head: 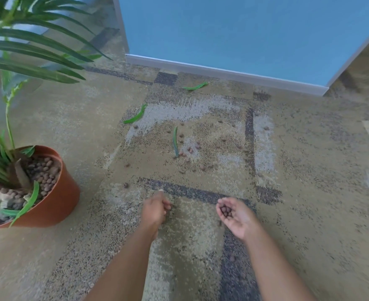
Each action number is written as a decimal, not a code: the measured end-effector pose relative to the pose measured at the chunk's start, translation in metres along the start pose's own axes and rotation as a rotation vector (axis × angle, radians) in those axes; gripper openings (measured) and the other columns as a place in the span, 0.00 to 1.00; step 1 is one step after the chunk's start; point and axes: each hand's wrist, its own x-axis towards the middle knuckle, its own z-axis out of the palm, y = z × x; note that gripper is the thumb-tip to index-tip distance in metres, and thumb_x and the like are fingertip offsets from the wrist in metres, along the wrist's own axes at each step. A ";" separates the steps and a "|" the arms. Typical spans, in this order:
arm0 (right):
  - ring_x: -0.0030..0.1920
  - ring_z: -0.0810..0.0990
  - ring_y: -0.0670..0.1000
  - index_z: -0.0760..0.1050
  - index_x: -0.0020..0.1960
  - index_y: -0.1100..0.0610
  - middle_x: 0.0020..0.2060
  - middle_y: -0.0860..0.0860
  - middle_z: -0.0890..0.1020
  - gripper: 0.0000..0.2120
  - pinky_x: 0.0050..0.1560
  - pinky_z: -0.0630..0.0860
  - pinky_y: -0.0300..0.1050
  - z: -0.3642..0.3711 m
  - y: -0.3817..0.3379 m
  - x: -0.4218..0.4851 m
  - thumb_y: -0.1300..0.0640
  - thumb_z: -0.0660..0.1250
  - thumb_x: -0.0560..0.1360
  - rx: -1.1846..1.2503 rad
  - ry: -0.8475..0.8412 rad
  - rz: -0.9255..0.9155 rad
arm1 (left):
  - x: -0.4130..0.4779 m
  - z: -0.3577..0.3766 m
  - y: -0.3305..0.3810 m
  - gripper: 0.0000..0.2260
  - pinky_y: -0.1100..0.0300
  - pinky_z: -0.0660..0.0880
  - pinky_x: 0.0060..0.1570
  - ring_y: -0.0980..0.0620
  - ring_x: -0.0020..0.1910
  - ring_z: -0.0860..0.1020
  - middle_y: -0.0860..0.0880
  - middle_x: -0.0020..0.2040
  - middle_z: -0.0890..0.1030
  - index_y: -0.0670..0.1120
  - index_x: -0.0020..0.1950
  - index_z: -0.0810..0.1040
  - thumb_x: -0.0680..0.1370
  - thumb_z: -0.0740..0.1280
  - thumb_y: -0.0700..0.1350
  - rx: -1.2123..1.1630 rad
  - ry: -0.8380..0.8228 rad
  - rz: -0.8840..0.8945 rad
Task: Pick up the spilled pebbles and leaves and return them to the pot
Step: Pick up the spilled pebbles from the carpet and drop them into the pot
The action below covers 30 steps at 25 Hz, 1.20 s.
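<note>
While the right hand [233, 213] lies palm-up and cupped just above the carpet [309, 192], a small heap of brown pebbles [226, 210] sits loose in its hollow, the fingers curled only enough to make a bowl. The left hand [156, 208] is low over the floor with its fingers drawn together toward a pebble at their tips; whether that grip has already closed on it cannot be told. Many more scattered pebbles [190, 151] lie ahead on the carpet, well apart from the hands, and one lone pebble [126, 185] rests nearer the pot [55, 200]. Three leaves remain down: a long leaf [175, 141] among the pebbles, a second leaf [135, 115] to its left, and a far leaf [195, 86] near the skirting board [222, 71]. The pot stands at the person's left, already holding pebbles and some fallen leaves.

The pebbles look small, light, hard and round, so they should roll easily; a fingertip pinch from above, one or two at a time, suits them, and the cupped palm must stay level. The leaves look thin and flexible, probably best taken by one end or mid-length, flat between thumb and finger.
</note>
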 end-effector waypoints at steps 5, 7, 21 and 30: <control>0.45 0.85 0.54 0.82 0.46 0.65 0.47 0.61 0.85 0.07 0.43 0.82 0.41 -0.021 -0.019 -0.024 0.71 0.73 0.68 -0.637 0.051 -0.135 | -0.002 0.012 -0.004 0.08 0.61 0.68 0.26 0.52 0.30 0.76 0.49 0.37 0.79 0.50 0.50 0.70 0.78 0.67 0.51 0.727 -0.005 0.237; 0.45 0.86 0.53 0.83 0.43 0.63 0.46 0.59 0.86 0.05 0.46 0.83 0.44 -0.034 -0.021 -0.034 0.70 0.74 0.68 -0.888 0.091 -0.133 | 0.000 0.013 -0.007 0.08 0.58 0.73 0.29 0.51 0.33 0.76 0.47 0.38 0.79 0.49 0.51 0.68 0.79 0.65 0.50 0.882 0.008 0.255; 0.41 0.86 0.48 0.84 0.44 0.61 0.42 0.55 0.86 0.04 0.40 0.81 0.39 -0.060 0.031 -0.063 0.66 0.73 0.70 -1.112 0.014 -0.113 | -0.032 -0.007 -0.002 0.15 0.63 0.59 0.19 0.53 0.26 0.63 0.47 0.30 0.69 0.42 0.34 0.72 0.77 0.51 0.42 -0.068 -0.508 -0.090; 0.39 0.82 0.40 0.85 0.44 0.50 0.38 0.43 0.86 0.09 0.42 0.76 0.37 -0.071 0.067 -0.082 0.49 0.78 0.65 -1.956 -0.798 -0.042 | -0.070 0.036 -0.013 0.09 0.66 0.66 0.24 0.59 0.19 0.65 0.53 0.25 0.71 0.44 0.39 0.76 0.73 0.73 0.46 0.616 -0.583 0.208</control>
